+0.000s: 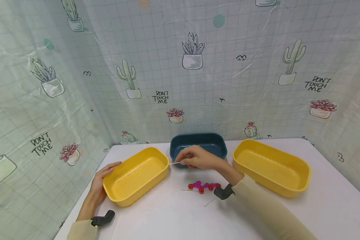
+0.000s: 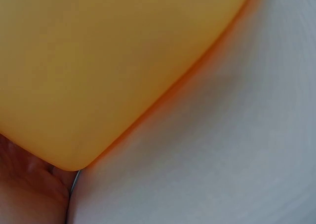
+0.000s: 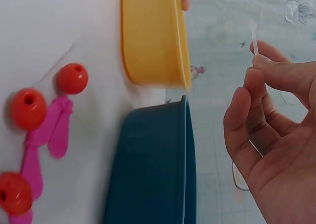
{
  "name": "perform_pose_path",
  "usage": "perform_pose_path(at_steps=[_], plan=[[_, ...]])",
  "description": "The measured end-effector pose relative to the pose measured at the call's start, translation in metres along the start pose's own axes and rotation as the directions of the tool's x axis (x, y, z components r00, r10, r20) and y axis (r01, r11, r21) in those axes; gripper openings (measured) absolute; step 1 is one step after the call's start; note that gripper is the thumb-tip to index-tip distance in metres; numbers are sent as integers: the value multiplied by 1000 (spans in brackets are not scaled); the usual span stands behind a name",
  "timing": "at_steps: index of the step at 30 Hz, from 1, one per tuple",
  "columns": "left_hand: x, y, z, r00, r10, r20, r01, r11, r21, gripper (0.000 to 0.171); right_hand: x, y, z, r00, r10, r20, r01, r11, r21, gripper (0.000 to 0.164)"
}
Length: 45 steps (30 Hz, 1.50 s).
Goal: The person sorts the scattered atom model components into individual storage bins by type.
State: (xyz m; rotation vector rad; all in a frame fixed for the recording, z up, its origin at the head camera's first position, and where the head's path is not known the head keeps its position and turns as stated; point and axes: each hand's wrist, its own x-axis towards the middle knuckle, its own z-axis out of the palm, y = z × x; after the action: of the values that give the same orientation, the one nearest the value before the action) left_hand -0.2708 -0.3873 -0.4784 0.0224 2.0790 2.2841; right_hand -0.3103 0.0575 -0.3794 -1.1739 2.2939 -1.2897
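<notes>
My right hand (image 1: 199, 157) pinches a thin white stick (image 3: 255, 40) between thumb and index finger. It is over the front of the dark blue tray (image 1: 172, 146), and the stick points left toward a yellow tray's rim. At that yellow tray's (image 1: 144, 180) far left end, my left hand (image 1: 99, 181) holds the outside of the wall, fingers bent round the corner; its thumb is hidden. A faint thin strip (image 1: 135, 170) lies inside this tray. In front of the blue tray are several red beads (image 3: 73, 78) with holes, beside magenta plastic pieces (image 3: 60, 130).
A second yellow tray (image 1: 288, 189) stands on the right, beyond my right forearm. Two thin pale sticks (image 1: 210, 202) lie near the beads on the white table (image 1: 168, 220). A cactus-print sheet (image 1: 228, 100) hangs behind and at both sides.
</notes>
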Motion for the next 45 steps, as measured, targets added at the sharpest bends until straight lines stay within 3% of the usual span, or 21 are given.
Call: perform_pose_path(at_steps=[19, 35, 45], plan=[[-1, 2, 3, 1000, 1, -9, -1, 1000, -10, 46, 82, -11, 32, 997, -38, 66, 41, 998, -39, 21], [-2, 5, 2, 1000, 9, -12, -9, 1000, 0, 45, 138, -4, 68, 992, 48, 114, -43, 998, -51, 18], [-1, 3, 3, 999, -16, -47, 18, 999, 31, 46, 157, 7, 92, 987, 109, 117, -104, 993, -48, 17]])
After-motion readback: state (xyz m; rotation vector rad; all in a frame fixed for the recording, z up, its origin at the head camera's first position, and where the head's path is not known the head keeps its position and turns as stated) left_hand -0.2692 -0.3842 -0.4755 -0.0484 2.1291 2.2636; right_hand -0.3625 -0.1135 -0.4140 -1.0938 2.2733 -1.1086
